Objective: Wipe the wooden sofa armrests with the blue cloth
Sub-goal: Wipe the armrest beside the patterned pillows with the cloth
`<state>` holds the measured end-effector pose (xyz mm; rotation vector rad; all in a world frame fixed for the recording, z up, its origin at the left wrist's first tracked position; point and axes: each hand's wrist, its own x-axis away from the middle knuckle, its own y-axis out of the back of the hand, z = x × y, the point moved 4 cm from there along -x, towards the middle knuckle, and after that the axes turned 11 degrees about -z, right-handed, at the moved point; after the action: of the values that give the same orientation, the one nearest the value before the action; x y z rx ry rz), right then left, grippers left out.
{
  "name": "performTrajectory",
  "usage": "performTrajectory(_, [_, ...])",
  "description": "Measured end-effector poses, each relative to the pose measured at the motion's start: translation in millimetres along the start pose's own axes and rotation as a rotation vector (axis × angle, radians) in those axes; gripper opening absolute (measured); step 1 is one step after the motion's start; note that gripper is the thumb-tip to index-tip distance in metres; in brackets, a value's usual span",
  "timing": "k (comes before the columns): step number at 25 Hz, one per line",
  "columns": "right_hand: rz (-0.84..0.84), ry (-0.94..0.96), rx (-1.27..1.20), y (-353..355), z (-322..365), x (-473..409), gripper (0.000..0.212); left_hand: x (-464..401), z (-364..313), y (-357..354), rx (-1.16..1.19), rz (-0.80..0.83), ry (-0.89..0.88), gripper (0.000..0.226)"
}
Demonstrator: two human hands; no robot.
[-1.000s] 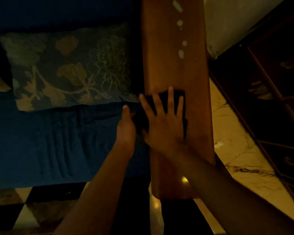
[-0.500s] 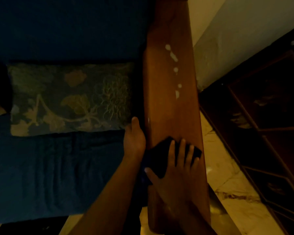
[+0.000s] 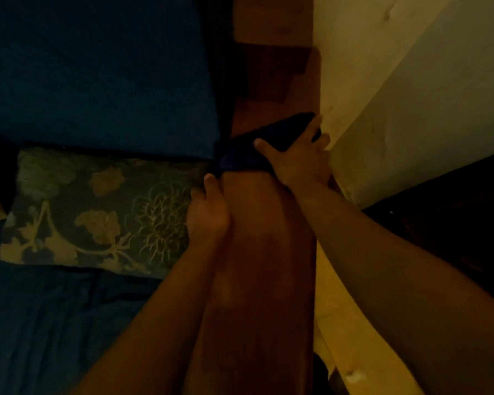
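- Head view, looking down along a wooden sofa armrest (image 3: 268, 252) that ran from the bottom of the frame up toward the top, in dim warm light.
- The blue cloth (image 3: 271, 141) lay across the armrest's top surface toward its far end, one end draped over the inner edge toward the seat, the other reaching the outer edge.
- The right hand (image 3: 297, 161) lay flat on the cloth, palm down; its fingers (image 3: 311, 128) were spread loosely over the fabric, the thumb extended toward the sofa side, pressing rather than pinching.
- The left hand (image 3: 207, 215) rested against the inner edge of the armrest, nearer the camera than the cloth; its thumb pointed up, close to the draped end of the cloth, though contact could not be told. Its other fingers curled out of sight, so their spread could not be told.
- A floral cushion (image 3: 97, 212) lay on the dark blue seat (image 3: 54, 323), just beside the left hand.
- A dark blue backrest (image 3: 97, 69) stood behind the cushion.
- A pale wall (image 3: 411, 95) rose to the right of the armrest, close to the right hand's fingertips.
- Light floor (image 3: 354, 337) showed beside the armrest's outer edge, beneath the right forearm.
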<state>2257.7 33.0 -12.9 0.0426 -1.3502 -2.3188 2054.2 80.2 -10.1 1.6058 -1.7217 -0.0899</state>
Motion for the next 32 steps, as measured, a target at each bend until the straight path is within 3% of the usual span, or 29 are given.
performTrajectory(3, [0.021, -0.117, -0.389, 23.5, -21.6, -29.9, 0.086, 14.9, 1.5, -4.8, -0.065, -0.05, 0.031, 0.078])
performTrajectory(5, [-0.019, -0.097, -0.452, 27.6, -41.0, -6.5, 0.06, 17.3, 2.5, -5.3, -0.093, -0.058, 0.069, 0.083])
performTrajectory(8, [0.07, -0.044, -0.516, 23.6, -47.3, 26.2, 0.065, 9.4, -8.5, -8.5, -0.105, -0.07, 0.144, 0.086])
performTrajectory(13, [0.191, -0.287, -0.599, 10.7, 5.5, -108.1, 0.079, -25.5, -32.8, -28.5, -0.105, -0.075, 0.157, 0.086])
performTrajectory(18, [0.344, -0.222, -0.783, -4.4, 45.6, -197.8, 0.055, -33.1, -22.6, -35.8, -0.124, -0.161, 0.113, 0.086])
performTrajectory(20, [0.276, -0.203, -0.703, -1.8, 43.5, -194.1, 0.056, -31.5, -25.4, -33.0, -0.058, -0.126, 0.125, 0.087])
performTrajectory(22, [0.068, -0.008, -0.399, 10.9, 30.3, -156.2, 0.054, -20.2, -25.8, -22.3, 0.006, -0.072, 0.113, 0.083])
performTrajectory(25, [-0.013, 0.74, 0.084, 17.0, -5.6, -6.5, 0.064, 8.6, -7.2, 2.8, -0.017, 0.001, 0.058, 0.079])
performTrajectory(27, [0.042, 1.077, 0.301, 12.7, -27.8, 56.1, 0.073, 27.2, 12.5, 27.0, -0.066, -0.006, 0.039, 0.072])
performTrajectory(28, [0.068, 1.094, 0.351, 12.2, -21.8, 47.7, 0.079, 34.7, 23.9, 38.4, -0.064, -0.014, 0.037, 0.065])
performTrajectory(29, [0.084, 0.991, 0.387, 9.2, -11.6, 31.2, 0.084, 42.9, 36.1, 50.6, -0.049, -0.025, 0.041, 0.06])
performTrajectory(32, [-0.003, 0.53, 0.268, 9.6, 35.0, -22.6, 0.086, 70.8, 78.1, 78.1, -0.032, -0.054, 0.068, 0.06])
